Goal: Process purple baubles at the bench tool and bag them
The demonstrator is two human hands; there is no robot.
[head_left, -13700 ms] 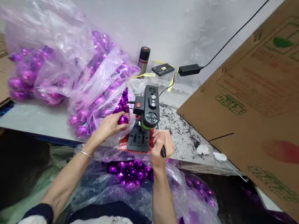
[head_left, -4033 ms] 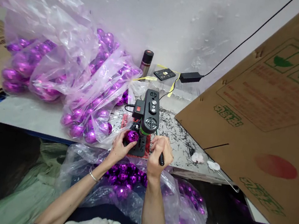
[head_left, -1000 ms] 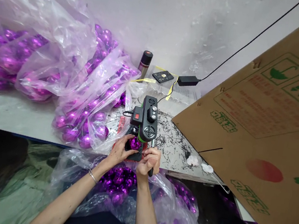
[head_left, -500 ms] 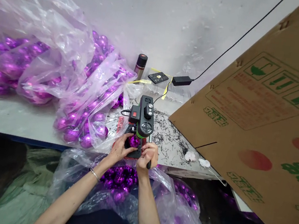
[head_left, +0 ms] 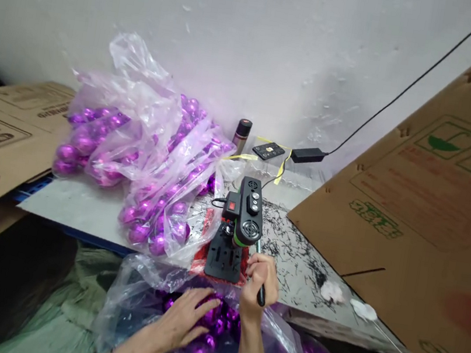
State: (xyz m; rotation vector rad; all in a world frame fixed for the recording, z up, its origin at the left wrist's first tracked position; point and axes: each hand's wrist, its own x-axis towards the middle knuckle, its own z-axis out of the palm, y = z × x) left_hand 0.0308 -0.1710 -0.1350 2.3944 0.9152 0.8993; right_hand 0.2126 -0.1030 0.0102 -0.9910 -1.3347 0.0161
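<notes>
A small black bench press [head_left: 240,224] with a red switch stands on a black slotted base at the table's front edge; nothing lies on the base. My right hand [head_left: 259,280] is closed round its black lever handle to the right of the base. My left hand [head_left: 186,318] reaches down into the open plastic bag [head_left: 142,298] on my lap, fingers curled over the purple faceted balls [head_left: 214,321] inside. Whether it grips one is hidden.
Clear bags of shiny purple ornaments [head_left: 153,164] are heaped on the table left of the press. Black shavings [head_left: 294,256] litter the right. A thermos [head_left: 240,136], a phone and a power adapter [head_left: 307,155] stand by the wall. Big cardboard sheets [head_left: 424,216] lean at right and left.
My left hand left the press base and dropped into the lap bag; the purple ball is gone from the base. The view tilted up and shifted.
</notes>
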